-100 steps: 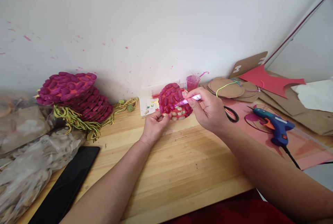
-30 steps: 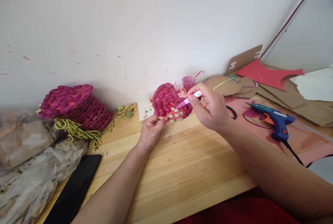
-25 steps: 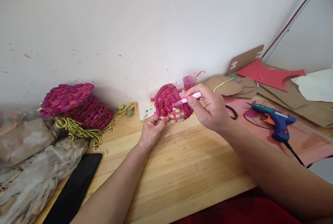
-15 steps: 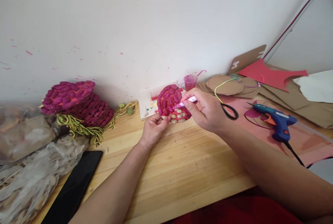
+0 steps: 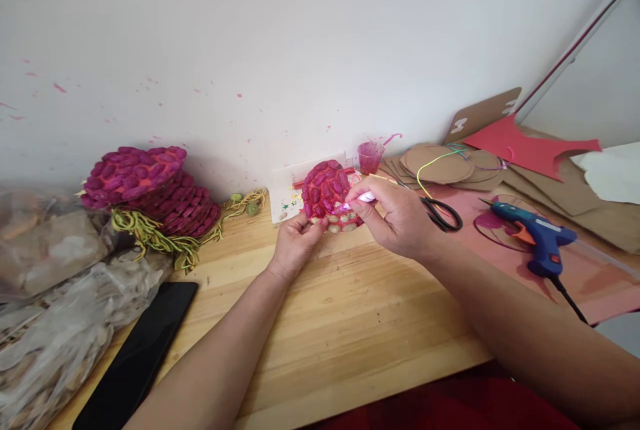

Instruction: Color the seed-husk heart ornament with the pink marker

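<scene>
Close to the wall, my left hand (image 5: 296, 243) pinches the lower left edge of a round disc (image 5: 327, 190) covered in rows of peanut shells. Its upper shells are glossy magenta; the lower rows (image 5: 343, 222) keep their pale tan colour on a red backing. The disc leans up, tilted towards me. My right hand (image 5: 393, 217) grips a white pen-shaped painting tool (image 5: 367, 197) between thumb and fingers. The tool's pink tip touches or nearly touches shells at the boundary between magenta and bare rows. Whether it is a marker or a brush is unclear.
Stacked magenta discs (image 5: 150, 183) with yellow-green yarn stand left, beside plastic bags (image 5: 65, 323) and a black phone-like slab (image 5: 137, 357). Behind my right hand is a pink-stained cup (image 5: 370, 158). Cardboard circles (image 5: 437, 162), scissors (image 5: 443, 215) and a corded blue glue gun (image 5: 543, 233) lie right.
My right hand and the painting tool have shifted slightly on the disc, and the tool is tipped lower. The left hand keeps its hold. The whole view has moved a little.
</scene>
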The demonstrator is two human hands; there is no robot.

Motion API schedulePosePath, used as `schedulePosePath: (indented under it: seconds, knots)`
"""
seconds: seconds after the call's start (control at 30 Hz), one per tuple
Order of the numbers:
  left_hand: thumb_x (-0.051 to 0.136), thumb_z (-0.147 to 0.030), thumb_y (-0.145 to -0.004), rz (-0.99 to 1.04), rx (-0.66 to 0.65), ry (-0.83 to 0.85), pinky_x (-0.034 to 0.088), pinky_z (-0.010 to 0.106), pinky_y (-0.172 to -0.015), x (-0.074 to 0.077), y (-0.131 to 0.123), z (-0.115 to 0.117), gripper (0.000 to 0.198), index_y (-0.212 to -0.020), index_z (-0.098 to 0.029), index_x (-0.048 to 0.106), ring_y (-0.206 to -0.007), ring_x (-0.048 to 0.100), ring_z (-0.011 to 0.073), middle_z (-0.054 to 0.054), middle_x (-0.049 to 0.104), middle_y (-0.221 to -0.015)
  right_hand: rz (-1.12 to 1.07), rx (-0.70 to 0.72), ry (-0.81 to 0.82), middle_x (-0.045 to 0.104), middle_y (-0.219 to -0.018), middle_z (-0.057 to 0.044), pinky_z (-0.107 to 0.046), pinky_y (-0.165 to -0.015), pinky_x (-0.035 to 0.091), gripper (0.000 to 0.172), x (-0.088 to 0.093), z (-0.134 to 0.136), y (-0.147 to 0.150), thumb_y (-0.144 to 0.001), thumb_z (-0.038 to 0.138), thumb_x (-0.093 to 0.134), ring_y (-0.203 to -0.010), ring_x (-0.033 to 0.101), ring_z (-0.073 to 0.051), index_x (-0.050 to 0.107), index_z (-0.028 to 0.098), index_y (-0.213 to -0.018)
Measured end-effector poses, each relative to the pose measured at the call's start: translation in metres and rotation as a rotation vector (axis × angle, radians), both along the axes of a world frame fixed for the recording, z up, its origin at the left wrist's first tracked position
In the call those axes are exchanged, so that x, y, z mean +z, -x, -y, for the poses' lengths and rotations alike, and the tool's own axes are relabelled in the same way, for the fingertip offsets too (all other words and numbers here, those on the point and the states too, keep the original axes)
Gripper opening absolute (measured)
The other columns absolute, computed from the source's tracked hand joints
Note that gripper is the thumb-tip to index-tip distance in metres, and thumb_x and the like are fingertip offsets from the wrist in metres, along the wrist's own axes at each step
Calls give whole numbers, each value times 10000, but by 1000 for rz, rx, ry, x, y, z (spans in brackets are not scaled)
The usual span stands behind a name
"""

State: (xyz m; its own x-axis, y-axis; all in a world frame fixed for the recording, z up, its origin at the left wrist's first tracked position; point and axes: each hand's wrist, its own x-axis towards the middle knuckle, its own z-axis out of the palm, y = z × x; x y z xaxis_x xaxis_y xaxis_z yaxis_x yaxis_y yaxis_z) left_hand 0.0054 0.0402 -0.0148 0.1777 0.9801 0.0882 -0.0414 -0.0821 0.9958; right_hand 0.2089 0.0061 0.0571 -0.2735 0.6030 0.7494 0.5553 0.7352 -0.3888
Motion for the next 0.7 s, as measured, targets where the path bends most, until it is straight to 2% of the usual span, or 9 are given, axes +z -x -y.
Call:
schedulePosePath:
  seconds: [0.2,0.4,0.57,0.7]
  knots:
    - [845,-458,-674,11,36,19,407,235,-608,-1,0,-1,369,-577,-180,623,-677,542,155,-21,481,-523,-72,-95,-24,681,-792,4,-278,-666,438,78,6,2,-3,-981,238,553,-651,575,-128,608,215,-931]
    - [828,-431,-687,-9,36,19,430,244,-619,2,0,1,297,-655,-174,683,-730,591,186,-10,527,-534,-34,-52,19,683,-797,-3,-269,-657,441,92,1,-2,-3,-984,232,540,-698,615,-138,600,212,-918]
    - [817,-417,-688,-4,39,27,430,246,-624,3,-1,0,276,-719,-164,710,-706,581,172,-2,586,-585,-14,-66,8,675,-780,-4,-280,-670,437,92,1,-1,-3,-981,237,541,-694,607,-143,603,209,-920]
    - [831,-411,-660,3,45,37,409,244,-604,4,-1,0,284,-684,-165,691,-693,571,170,1,593,-592,-35,-55,21,694,-815,-10,-281,-669,442,107,1,-1,-2,-993,256,526,-714,618,-146,600,218,-926]
